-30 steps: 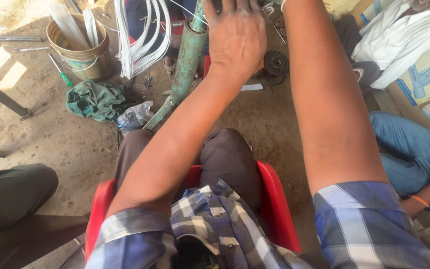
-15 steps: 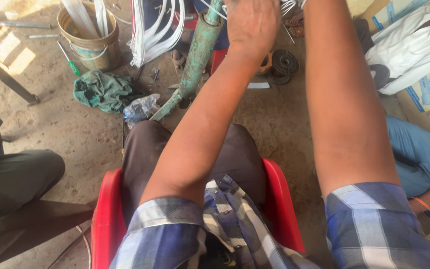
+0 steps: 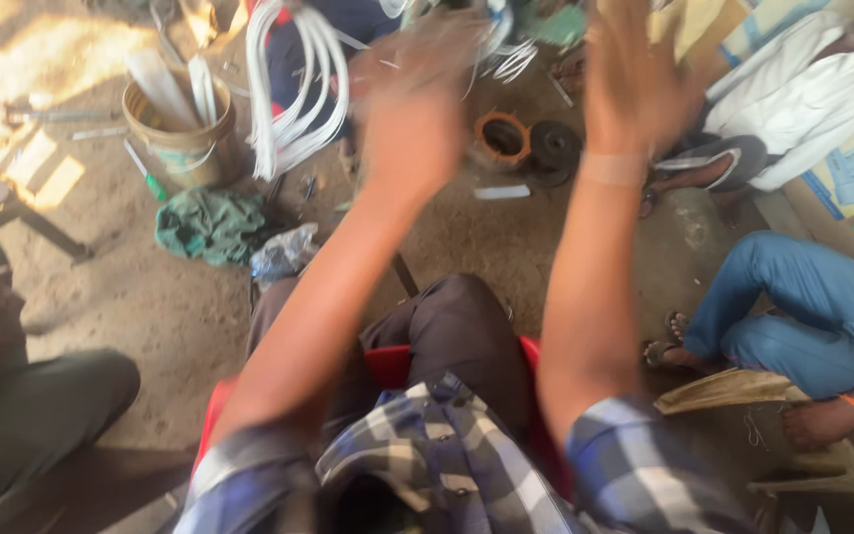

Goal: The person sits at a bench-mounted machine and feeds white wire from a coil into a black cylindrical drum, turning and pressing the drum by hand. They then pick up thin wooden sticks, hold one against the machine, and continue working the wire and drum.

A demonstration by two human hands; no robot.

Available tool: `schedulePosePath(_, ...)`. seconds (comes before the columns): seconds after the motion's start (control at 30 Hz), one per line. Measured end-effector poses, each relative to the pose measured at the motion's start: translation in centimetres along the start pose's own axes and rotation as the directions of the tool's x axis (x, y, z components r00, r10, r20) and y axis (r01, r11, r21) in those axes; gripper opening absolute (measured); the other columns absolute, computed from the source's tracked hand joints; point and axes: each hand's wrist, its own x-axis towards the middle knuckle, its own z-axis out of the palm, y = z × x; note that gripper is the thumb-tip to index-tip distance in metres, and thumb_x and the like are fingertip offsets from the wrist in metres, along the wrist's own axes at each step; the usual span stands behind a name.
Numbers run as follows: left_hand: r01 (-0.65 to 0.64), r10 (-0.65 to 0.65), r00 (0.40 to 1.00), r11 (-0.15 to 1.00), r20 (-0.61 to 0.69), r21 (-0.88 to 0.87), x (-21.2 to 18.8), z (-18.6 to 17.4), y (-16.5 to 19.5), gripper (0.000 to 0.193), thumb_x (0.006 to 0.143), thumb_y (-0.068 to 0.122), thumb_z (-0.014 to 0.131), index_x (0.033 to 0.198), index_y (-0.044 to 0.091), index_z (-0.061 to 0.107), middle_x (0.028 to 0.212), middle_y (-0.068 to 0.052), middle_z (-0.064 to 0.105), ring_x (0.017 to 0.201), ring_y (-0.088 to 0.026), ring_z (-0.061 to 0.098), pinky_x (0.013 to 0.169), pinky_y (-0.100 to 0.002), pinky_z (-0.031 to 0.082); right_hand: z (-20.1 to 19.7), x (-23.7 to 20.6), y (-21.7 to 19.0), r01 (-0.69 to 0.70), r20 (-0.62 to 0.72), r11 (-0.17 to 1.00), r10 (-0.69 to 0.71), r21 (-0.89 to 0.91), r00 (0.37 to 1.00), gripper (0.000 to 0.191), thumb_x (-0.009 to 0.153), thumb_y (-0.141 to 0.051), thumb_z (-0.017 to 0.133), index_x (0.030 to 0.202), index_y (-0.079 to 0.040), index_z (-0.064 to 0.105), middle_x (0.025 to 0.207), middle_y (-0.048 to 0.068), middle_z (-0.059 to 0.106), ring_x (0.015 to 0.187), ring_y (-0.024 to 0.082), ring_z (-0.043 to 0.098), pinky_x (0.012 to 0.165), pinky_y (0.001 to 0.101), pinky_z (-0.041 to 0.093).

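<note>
While raised beside white wire loops (image 3: pixel 289 99): reaching, seemingly, with left hand (image 3: pixel 417 119) (blurred, grip impossible to tell), right hand (image 3: pixel 640 84) splayed empty; calls for closing on strands.

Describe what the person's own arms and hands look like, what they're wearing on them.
Both arms are bare from above the elbow down, with short sleeves of a blue, white and dark checked shirt ending at the upper arms. The left hand and right hand wear no gloves. Both are motion-blurred, so rings cannot be made out; a faint pale band seems to cross the right wrist.
</note>
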Motion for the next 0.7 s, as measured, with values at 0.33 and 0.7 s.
schedulePosePath(0.33,0.245,-0.824,0.566,0.171,-0.002,-0.954,-2.0,-3.1,-2.3,0.078,0.099,0.03,0.063,0.159,0.016,0.014,0.154,-0.015,0.047,0.111,-0.029,0.066,0.073,-0.048,0.062,-13.7,-15.7,-2.3,0.258,-0.498,0.654,0.21,0.711,0.842,0.107,0.078,-0.077,0.056,0.15,0.001,0.04,0.136,0.017,0.057,0.127,0.035,0.058,0.075,0.0406,0.064)
schedulePosePath(0.7,-0.02,-0.029,0.98,0.97,0.198,0.242,5.2,2.8,-0.5,0.073,0.082,0.054,0.084,0.14,0.02,0.054,0.128,-0.012,0.061,0.122,-0.038,0.054,0.099,-0.067,0.035,-15.8,-23.0,0.2,-0.174,-0.552,0.885,0.412,0.433,0.725,0.087,0.089,-0.071,0.062,0.161,-0.034,0.031,0.158,0.02,0.05,0.126,0.046,0.064,0.083,0.0499,0.062)
